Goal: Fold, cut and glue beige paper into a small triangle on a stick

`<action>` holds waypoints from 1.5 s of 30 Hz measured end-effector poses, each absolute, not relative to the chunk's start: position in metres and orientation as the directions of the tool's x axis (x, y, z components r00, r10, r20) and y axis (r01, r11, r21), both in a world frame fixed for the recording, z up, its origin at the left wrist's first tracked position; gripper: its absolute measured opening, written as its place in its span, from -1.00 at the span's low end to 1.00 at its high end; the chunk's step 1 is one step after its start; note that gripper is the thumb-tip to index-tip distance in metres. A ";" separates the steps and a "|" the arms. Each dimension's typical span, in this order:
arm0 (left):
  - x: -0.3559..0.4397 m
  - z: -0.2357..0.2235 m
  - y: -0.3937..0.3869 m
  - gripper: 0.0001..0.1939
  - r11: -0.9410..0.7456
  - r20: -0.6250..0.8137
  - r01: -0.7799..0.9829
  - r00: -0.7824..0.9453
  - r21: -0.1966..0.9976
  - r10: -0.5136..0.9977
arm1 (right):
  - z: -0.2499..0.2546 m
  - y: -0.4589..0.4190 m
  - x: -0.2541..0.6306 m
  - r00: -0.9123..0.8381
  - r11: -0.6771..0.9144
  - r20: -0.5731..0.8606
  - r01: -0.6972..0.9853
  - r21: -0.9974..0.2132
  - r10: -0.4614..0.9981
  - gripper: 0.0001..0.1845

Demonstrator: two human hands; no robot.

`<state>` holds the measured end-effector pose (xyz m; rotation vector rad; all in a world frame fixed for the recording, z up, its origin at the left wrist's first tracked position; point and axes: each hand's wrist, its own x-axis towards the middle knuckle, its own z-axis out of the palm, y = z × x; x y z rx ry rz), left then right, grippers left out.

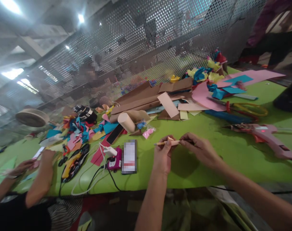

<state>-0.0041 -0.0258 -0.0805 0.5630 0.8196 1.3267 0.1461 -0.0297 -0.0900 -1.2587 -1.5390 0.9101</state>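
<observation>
My left hand (163, 155) is closed around a thin wooden pencil (157, 144), whose pointed end sticks out to the left. A pale peach paper strip (175, 142) seems to be wrapped around the pencil between my two hands. My right hand (200, 147) pinches the right end of this paper, and its fingers hide how far the pencil reaches there. Both hands are held just above the green table (184, 173). Left of them lies a phone (129, 157) with a lit screen.
A pink glue gun (268, 136) and yellow-handled scissors (249, 109) lie at right. Cardboard pieces (141, 99), a paper roll (126, 122) and crumpled coloured paper (203, 75) sit behind. A purple power adapter (115, 159) trails cables. At left, a co-worker's hands (23, 166) handle paper.
</observation>
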 end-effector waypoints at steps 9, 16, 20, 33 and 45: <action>-0.004 -0.080 -0.024 -0.65 0.150 -0.186 -0.613 0.005 0.775 0.982 | -0.088 -0.030 0.143 -0.061 0.265 0.261 0.372 -0.890 0.963 -0.66; -0.005 -0.081 -0.024 -0.62 0.147 -0.216 -0.526 -0.071 0.837 0.974 | -0.088 -0.031 0.146 -0.129 0.328 0.302 0.428 -0.842 0.945 -0.75; -0.004 -0.082 -0.024 -0.69 0.119 -0.234 -0.559 -0.138 0.820 0.962 | -0.087 -0.031 0.144 -0.165 0.424 0.396 0.477 -0.770 0.903 -0.75; -0.003 -0.079 -0.022 -0.77 0.154 -0.389 -0.733 -0.160 0.662 0.907 | -0.094 -0.031 0.138 -0.234 0.624 0.665 0.648 -0.436 0.709 -0.75; -0.004 -0.081 -0.024 -0.66 0.125 -0.293 -0.689 -0.132 0.714 0.947 | -0.087 -0.031 0.138 -0.125 0.441 0.458 0.571 -0.692 0.880 -0.72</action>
